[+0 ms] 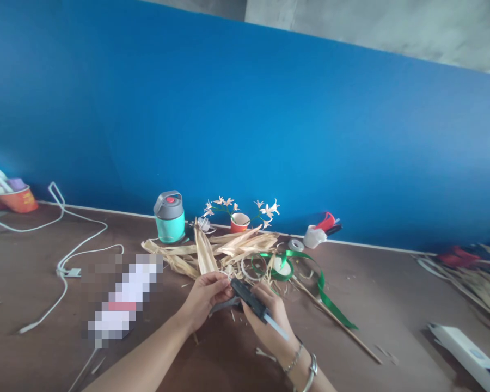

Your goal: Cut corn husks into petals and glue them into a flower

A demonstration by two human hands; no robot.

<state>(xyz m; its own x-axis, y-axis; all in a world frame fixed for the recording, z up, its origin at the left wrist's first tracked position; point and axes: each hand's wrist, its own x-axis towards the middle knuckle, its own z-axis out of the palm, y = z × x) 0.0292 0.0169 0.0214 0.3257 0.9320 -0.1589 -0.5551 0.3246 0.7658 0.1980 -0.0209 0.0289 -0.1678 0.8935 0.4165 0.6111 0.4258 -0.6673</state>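
Observation:
My right hand [269, 316] is wrapped round a black glue gun [249, 298], and a pale glue stick [276, 328] juts from its back end. The gun's nozzle points up and left, close to the fingertips of my left hand [206, 296]. Those left fingers are pinched together on something small that I cannot make out. Just beyond both hands lies a heap of dry corn husks [179, 260], with one broad husk standing up. Beside the heap, green ribbon [322, 288] trails off its roll, and a thin wooden stick [338, 321] slants toward the right front.
Behind the husks stand a turquoise flask [170, 226] and a paper cup [239, 220] with white flowers [269, 209]. White tape [296, 244] and a holder of tools [315, 237] are to their right. A white cable [81, 238] runs across the left; a white box [467, 351] lies front right.

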